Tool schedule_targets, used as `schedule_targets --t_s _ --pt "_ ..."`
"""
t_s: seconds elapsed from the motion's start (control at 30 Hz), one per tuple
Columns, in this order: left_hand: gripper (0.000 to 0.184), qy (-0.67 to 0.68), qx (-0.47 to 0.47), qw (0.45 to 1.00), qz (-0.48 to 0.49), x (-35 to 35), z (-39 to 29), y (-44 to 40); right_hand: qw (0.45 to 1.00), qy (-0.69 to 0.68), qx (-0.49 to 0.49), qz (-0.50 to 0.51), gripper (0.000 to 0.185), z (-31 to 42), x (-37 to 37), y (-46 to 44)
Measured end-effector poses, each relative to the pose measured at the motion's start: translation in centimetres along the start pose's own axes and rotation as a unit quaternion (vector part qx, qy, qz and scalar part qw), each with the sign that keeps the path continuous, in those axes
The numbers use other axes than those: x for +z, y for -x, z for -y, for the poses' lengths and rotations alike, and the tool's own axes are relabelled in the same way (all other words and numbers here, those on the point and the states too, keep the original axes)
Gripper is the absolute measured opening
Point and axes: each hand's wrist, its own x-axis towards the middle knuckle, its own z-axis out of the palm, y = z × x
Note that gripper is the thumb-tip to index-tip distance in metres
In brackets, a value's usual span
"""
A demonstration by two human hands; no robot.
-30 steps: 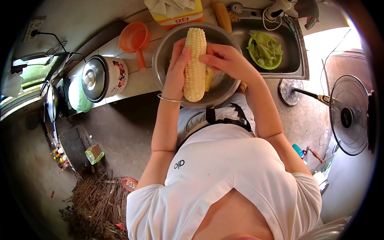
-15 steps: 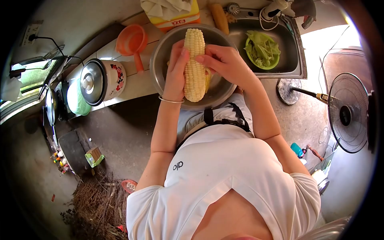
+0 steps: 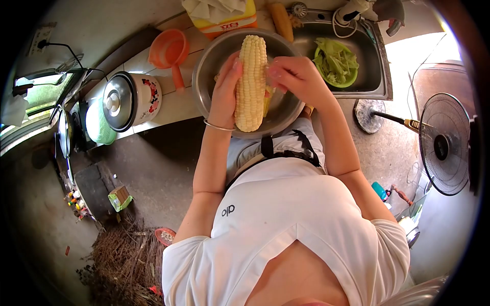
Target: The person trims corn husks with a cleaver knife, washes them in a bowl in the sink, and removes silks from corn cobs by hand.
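A husked ear of corn [image 3: 250, 84] with pale kernels stands lengthwise over a metal basin [image 3: 202, 97]. My left hand [image 3: 227, 81], a bangle on its wrist, is closed around the cob's left side. Just right of the cob is my right hand [image 3: 296, 76], its thumb and fingers drawn together in a pinch and slightly apart from the kernels. Whatever is between those fingertips is too small to make out. Yellow pieces, perhaps more corn [image 3: 267, 104], show partly in the basin behind the cob.
A sink [image 3: 371, 76] on the right holds a green bowl [image 3: 352, 80] of pale green husks or leaves [image 3: 334, 61]. An orange dipper [image 3: 171, 51], a yellow container [image 3: 229, 26] and a lidded pot [image 3: 130, 102] stand on the counter. A fan [image 3: 444, 145] is at far right.
My right hand has come off the cob and moved a little to the right, fingers pinched. The cob has tilted slightly, its top shifting right, still in my left hand.
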Motion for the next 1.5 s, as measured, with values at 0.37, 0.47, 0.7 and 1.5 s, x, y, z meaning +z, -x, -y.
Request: schedule_targets --t_s 0.37,0.47,0.7,1.5 --pt "0.046 0.090 -0.038 0.994 0.046 -1.0 -0.2 0.8 0.870 0.462 0.144 0.094 0.017 -21.6 3.9 0.1" --pt "0.048 0.124 -0.042 0.988 0.084 -1.6 0.3 0.8 0.843 0.463 0.226 0.156 0.021 -25.6 6.9 0.3" --pt "0.057 0.075 0.001 0.993 0.086 -1.1 0.2 1.2 0.858 0.450 0.170 0.182 0.023 -17.9 2.8 -1.3" --pt "0.051 0.101 -0.043 0.991 0.073 -1.0 0.0 1.0 0.984 0.041 0.097 -0.146 0.013 -1.2 0.2 -0.3"
